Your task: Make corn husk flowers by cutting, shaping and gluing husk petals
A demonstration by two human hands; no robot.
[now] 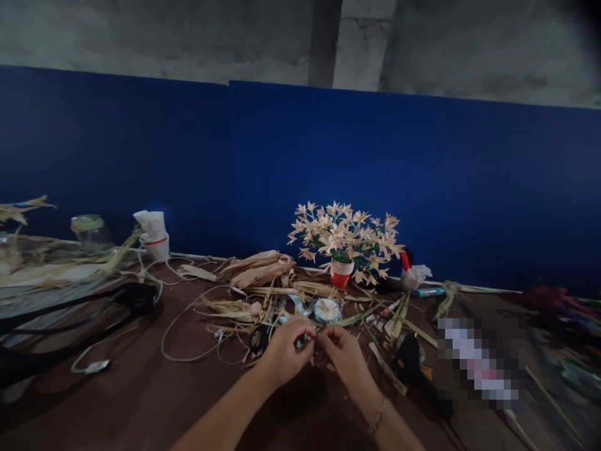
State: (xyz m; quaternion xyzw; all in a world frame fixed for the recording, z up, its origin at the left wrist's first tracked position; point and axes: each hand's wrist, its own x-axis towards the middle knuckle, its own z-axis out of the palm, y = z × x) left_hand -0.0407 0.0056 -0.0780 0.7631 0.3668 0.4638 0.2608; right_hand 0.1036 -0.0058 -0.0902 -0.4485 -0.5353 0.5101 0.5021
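Note:
My left hand point(292, 348) and my right hand point(339, 354) meet low over the brown table, fingertips pinched close together. Whatever lies between the fingers is too small and dark to make out. Just beyond them sits a roll of light-blue tape point(327, 310), with a loop of pale-blue ribbon point(297, 305) at its left. Dried corn husks point(258, 269) and thin strips are strewn behind and to the left. Farther back stands a red and white paper cup point(342, 274) holding a bunch of cream husk flowers point(335, 235). Black-handled scissors point(258, 340) lie partly hidden beside my left hand.
At right lie a black glue gun point(412, 363) and a pixelated, blurred-out object point(479, 363). White cables point(164, 341) curl across the left side. A white cup with tissue point(154, 237), a glass jar point(91, 233) and black straps point(136, 297) are farther left. A blue partition point(235, 156) rises behind.

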